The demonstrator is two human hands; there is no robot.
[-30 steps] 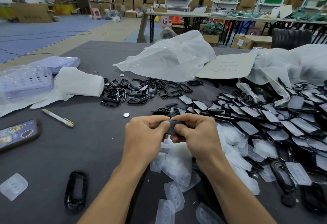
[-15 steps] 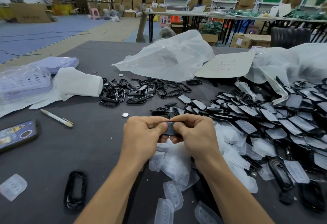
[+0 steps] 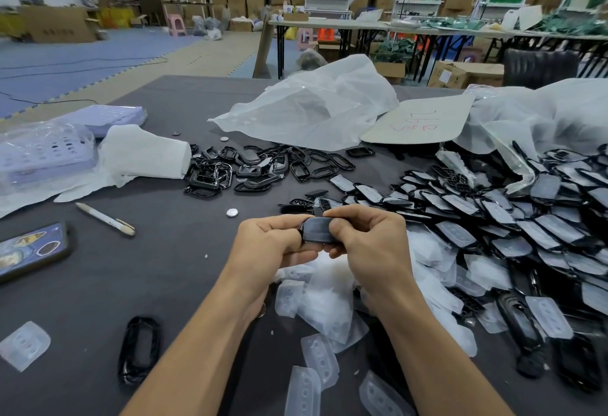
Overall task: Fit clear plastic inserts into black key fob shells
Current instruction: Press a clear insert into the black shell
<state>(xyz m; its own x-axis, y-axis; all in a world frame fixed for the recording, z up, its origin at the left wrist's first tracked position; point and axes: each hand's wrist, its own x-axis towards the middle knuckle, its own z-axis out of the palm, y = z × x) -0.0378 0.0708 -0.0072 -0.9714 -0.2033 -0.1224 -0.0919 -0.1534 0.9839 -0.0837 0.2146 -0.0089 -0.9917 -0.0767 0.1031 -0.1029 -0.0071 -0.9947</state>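
I see the left hand (image 3: 269, 241) and the right hand (image 3: 368, 244) in the middle. Both sets of fingers (image 3: 283, 221) are curled round one smooth, rounded black key fob shell (image 3: 316, 229), held above the flat grey worktop (image 3: 131, 284). Bumpy see-through inserts (image 3: 324, 300) lie heaped at 6 o'clock. Filled shells (image 3: 493, 218) pile up at 3 o'clock.

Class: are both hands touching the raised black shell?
Touching. The head view shows the left hand and right hand each pinching an end of the black shell.
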